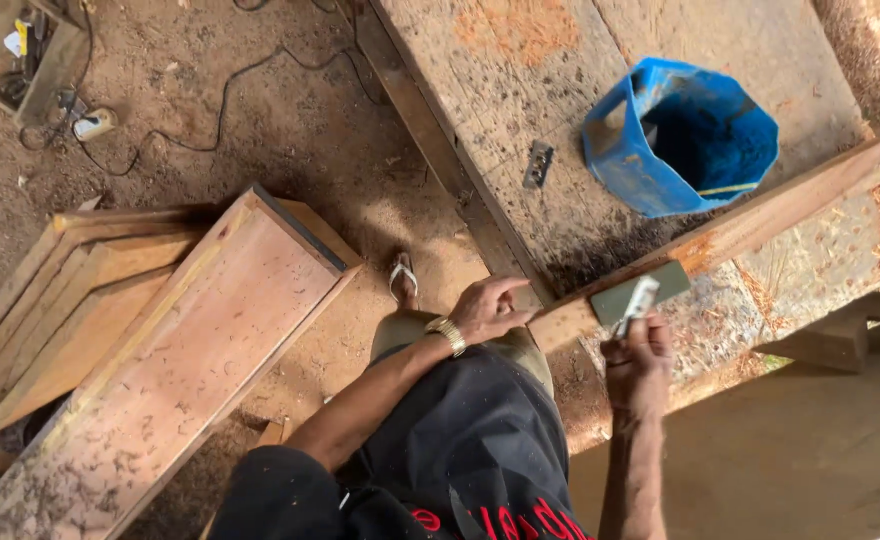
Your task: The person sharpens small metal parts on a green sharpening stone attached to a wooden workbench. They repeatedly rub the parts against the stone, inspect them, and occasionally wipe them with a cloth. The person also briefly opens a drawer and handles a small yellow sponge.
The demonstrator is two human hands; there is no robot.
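Note:
A long reddish wooden plank [760, 215] lies slantwise across a worn workbench [520, 120]. My left hand [487, 308], with a gold watch on its wrist, presses on the plank's near end at the bench edge. My right hand [637, 362] grips a small metal tool with a pale handle [637, 300], its tip against a grey-green flat block [640, 290] that rests on the plank's near side.
A blue plastic bucket [680, 135] lies on its side on the bench, behind the plank. A small metal plate [538, 164] lies left of it. Wooden frames and boards [150, 330] lean on the dirt floor at left, with a black cable [220, 110] and a sandalled foot [403, 275].

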